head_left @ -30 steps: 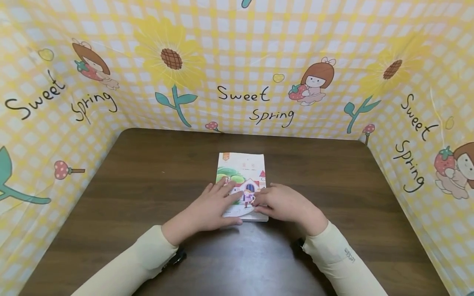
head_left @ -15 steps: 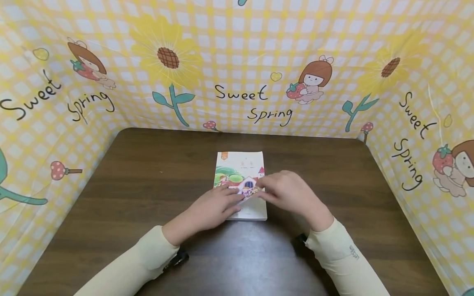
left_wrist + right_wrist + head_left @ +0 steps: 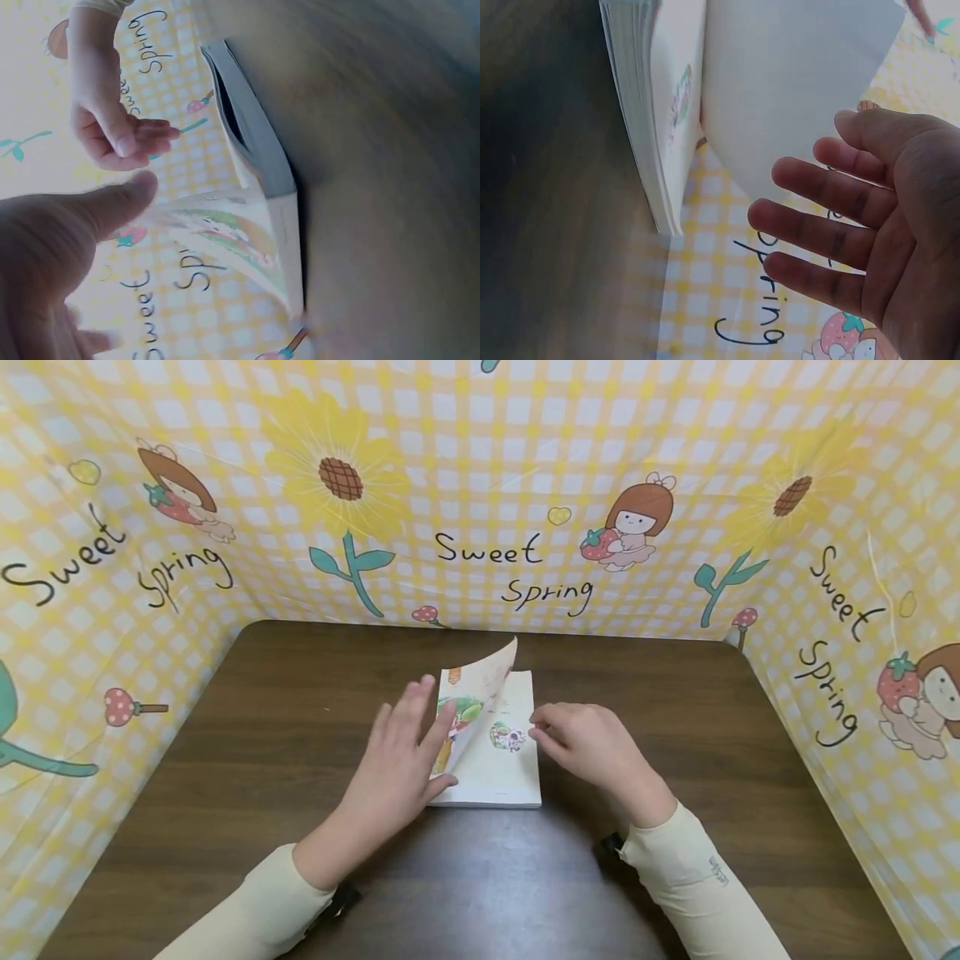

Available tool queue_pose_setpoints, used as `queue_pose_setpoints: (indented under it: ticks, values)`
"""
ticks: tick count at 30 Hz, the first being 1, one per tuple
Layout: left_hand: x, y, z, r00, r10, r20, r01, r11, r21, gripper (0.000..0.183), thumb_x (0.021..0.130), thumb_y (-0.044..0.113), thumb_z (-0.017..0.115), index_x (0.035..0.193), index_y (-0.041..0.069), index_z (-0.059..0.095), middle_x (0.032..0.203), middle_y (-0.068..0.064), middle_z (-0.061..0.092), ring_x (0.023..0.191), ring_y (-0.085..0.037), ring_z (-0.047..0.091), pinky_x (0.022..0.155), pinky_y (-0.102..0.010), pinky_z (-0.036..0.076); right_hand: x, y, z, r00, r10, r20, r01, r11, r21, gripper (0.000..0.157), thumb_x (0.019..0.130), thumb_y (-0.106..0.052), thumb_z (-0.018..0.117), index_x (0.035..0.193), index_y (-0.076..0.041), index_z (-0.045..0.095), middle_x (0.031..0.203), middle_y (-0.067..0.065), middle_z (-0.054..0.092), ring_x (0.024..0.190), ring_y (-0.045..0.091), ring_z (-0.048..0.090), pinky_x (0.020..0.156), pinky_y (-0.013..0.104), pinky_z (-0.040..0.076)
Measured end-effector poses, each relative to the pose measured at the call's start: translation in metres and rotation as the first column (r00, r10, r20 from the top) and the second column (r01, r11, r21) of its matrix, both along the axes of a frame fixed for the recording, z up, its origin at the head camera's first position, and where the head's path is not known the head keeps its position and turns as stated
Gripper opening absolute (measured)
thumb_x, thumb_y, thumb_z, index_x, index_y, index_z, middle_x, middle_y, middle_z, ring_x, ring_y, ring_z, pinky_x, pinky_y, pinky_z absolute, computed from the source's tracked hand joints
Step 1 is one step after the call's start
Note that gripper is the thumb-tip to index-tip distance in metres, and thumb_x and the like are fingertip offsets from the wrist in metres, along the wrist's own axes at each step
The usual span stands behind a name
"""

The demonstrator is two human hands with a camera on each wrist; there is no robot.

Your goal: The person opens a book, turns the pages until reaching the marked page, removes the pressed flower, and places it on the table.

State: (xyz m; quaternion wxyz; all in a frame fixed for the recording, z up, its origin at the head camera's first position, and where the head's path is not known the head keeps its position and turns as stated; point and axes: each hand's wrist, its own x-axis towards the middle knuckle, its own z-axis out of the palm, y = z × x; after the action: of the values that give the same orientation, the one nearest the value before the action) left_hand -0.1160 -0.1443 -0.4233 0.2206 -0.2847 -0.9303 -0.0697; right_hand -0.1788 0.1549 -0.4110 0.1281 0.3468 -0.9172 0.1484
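A paperback book (image 3: 498, 777) lies on the table, its illustrated front cover (image 3: 465, 710) standing half raised and leaning left. Under the cover, a pale page with a small coloured picture (image 3: 508, 736) shows. My left hand (image 3: 397, 756) is spread at the cover's left side, fingers straight; whether it touches the cover I cannot tell. Beside the book's right edge is my right hand (image 3: 588, 743), holding nothing. In the right wrist view, its fingers (image 3: 817, 232) are loosely extended, apart from the lifted cover (image 3: 795, 82). The left wrist view shows the book's page edges (image 3: 259, 124).
The dark wooden table (image 3: 300, 693) is enclosed at the back and sides by a yellow checked cloth (image 3: 480, 468) printed with flowers and lettering. Dark wrist straps (image 3: 341, 902) show below the cream sleeves (image 3: 247, 910).
The front cover, flat and then lifted at its lower right corner by the right hand, has swung up toward the left. The left hand has moved left off the cover's middle; the right hand let go.
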Motion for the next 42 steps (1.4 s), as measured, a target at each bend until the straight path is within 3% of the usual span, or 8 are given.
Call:
queue_pose_setpoints:
  ticks: [4, 8, 12, 17, 23, 31, 34, 42]
  values:
    - [0.010, -0.009, 0.002, 0.962, 0.036, -0.271, -0.071, 0.990, -0.120, 0.133, 0.061, 0.049, 0.097, 0.164, 0.022, 0.018, 0.169, -0.023, 0.013, 0.154, -0.046, 0.017, 0.115, -0.077, 0.006, 0.001, -0.006, -0.005, 0.998, 0.063, 0.017, -0.063, 0.998, 0.007, 0.015, 0.098, -0.027, 0.070, 0.105, -0.015, 0.076, 0.092, -0.005, 0.074, 0.076, 0.009, 0.064, 0.071, 0.032, 0.055]
    - [0.018, -0.015, 0.002, 0.936, 0.079, -0.342, -0.164, 0.960, -0.226, 0.136, 0.053, 0.051, 0.099, 0.164, 0.025, 0.025, 0.170, -0.018, 0.017, 0.155, -0.043, 0.018, 0.112, -0.079, -0.006, 0.003, -0.011, -0.012, 0.985, 0.162, 0.064, -0.164, 0.986, 0.030, 0.020, 0.096, -0.029, 0.072, 0.109, -0.014, 0.076, 0.104, -0.002, 0.075, 0.094, 0.013, 0.068, 0.085, 0.035, 0.056]
    - [0.017, -0.022, -0.003, 0.964, 0.102, -0.247, -0.176, 0.937, -0.303, 0.133, 0.055, 0.053, 0.098, 0.164, 0.025, 0.027, 0.171, -0.015, 0.016, 0.156, -0.042, 0.016, 0.111, -0.081, 0.001, 0.002, -0.016, -0.020, 0.954, 0.285, 0.091, -0.291, 0.954, 0.070, 0.033, 0.092, -0.030, 0.078, 0.118, -0.011, 0.074, 0.125, 0.004, 0.071, 0.116, 0.020, 0.065, 0.102, 0.040, 0.050]
    - [0.002, -0.031, -0.015, 0.989, 0.107, 0.098, -0.073, 0.950, -0.303, 0.115, 0.071, 0.052, 0.090, 0.164, 0.024, 0.027, 0.172, -0.013, 0.015, 0.157, -0.041, 0.011, 0.113, -0.080, 0.002, 0.004, -0.019, -0.029, 0.936, 0.316, 0.153, -0.335, 0.936, 0.113, 0.052, 0.089, -0.038, 0.080, 0.131, -0.009, 0.068, 0.146, 0.010, 0.059, 0.136, 0.034, 0.054, 0.115, 0.052, 0.039]
    - [-0.013, -0.039, -0.025, 0.867, 0.093, 0.490, 0.002, 0.982, -0.190, 0.098, 0.089, 0.046, 0.077, 0.166, 0.022, 0.020, 0.172, -0.012, 0.012, 0.157, -0.043, 0.009, 0.114, -0.078, 0.001, 0.009, -0.020, -0.034, 0.928, 0.205, 0.312, -0.266, 0.949, 0.167, 0.080, 0.084, -0.052, 0.081, 0.146, -0.010, 0.056, 0.162, 0.009, 0.042, 0.149, 0.039, 0.037, 0.121, 0.059, 0.025]
    - [-0.025, -0.044, -0.022, 0.670, 0.026, 0.742, 0.048, 0.996, -0.078, 0.082, 0.098, 0.040, 0.067, 0.165, 0.020, 0.024, 0.173, -0.011, 0.006, 0.158, -0.044, 0.002, 0.119, -0.071, 0.008, 0.008, -0.014, -0.031, 0.888, 0.094, 0.450, -0.207, 0.956, 0.209, 0.097, 0.079, -0.056, 0.083, 0.158, -0.016, 0.043, 0.168, 0.003, 0.030, 0.156, 0.030, 0.025, 0.124, 0.060, 0.016]
    - [-0.028, -0.042, -0.022, 0.647, 0.008, 0.762, 0.062, 0.996, -0.063, 0.081, 0.100, 0.040, 0.065, 0.165, 0.020, 0.022, 0.173, -0.011, 0.004, 0.158, -0.043, 0.000, 0.120, -0.070, 0.008, 0.007, -0.010, -0.028, 0.879, 0.090, 0.469, -0.208, 0.956, 0.206, 0.096, 0.080, -0.054, 0.083, 0.157, -0.016, 0.043, 0.168, 0.004, 0.030, 0.156, 0.030, 0.024, 0.123, 0.062, 0.015]
    - [-0.030, -0.034, -0.021, 0.655, 0.023, 0.755, 0.075, 0.993, -0.095, 0.079, 0.101, 0.043, 0.062, 0.165, 0.020, 0.022, 0.173, -0.011, 0.002, 0.158, -0.042, -0.001, 0.121, -0.069, 0.008, 0.003, -0.003, -0.023, 0.859, 0.077, 0.507, -0.203, 0.959, 0.199, 0.083, 0.083, -0.050, 0.082, 0.152, -0.015, 0.052, 0.167, 0.005, 0.032, 0.155, 0.031, 0.026, 0.123, 0.063, 0.016]
